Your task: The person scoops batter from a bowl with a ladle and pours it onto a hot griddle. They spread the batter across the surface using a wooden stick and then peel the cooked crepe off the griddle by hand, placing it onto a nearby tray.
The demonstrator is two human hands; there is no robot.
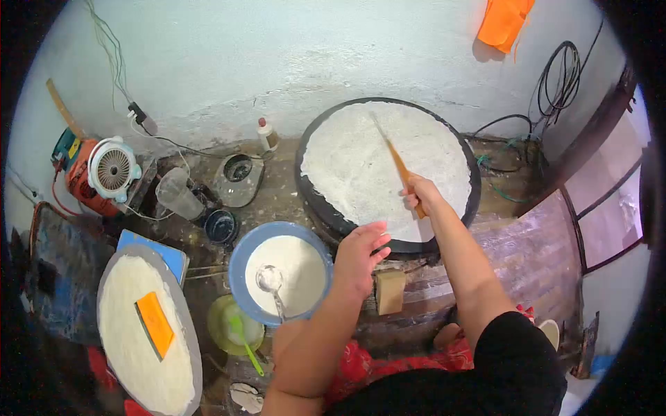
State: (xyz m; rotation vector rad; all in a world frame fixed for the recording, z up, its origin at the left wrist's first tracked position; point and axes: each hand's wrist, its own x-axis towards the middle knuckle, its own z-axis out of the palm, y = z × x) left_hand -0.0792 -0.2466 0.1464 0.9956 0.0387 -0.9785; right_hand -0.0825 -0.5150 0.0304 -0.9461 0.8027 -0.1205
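A large round black griddle (303, 182) bears a thin white sheet of batter (347, 149). My right hand (421, 194) is closed round the handle of a long wooden spreader (396, 158), whose thin far end lies over the sheet. Fingers apart and nothing in it, my left hand (361, 256) hovers by the griddle's near edge, right of a blue basin (238, 260). White batter (298, 267) fills much of the basin, and a metal ladle (269, 279) rests in it.
Lower left, an oval board (125, 319) carries pale sheets and an orange-and-black scraper (156, 326). A green bowl (220, 326) holds a green brush (248, 344). Also around are a small fan (113, 170), a bottle (268, 136) and a cardboard-coloured block (390, 291).
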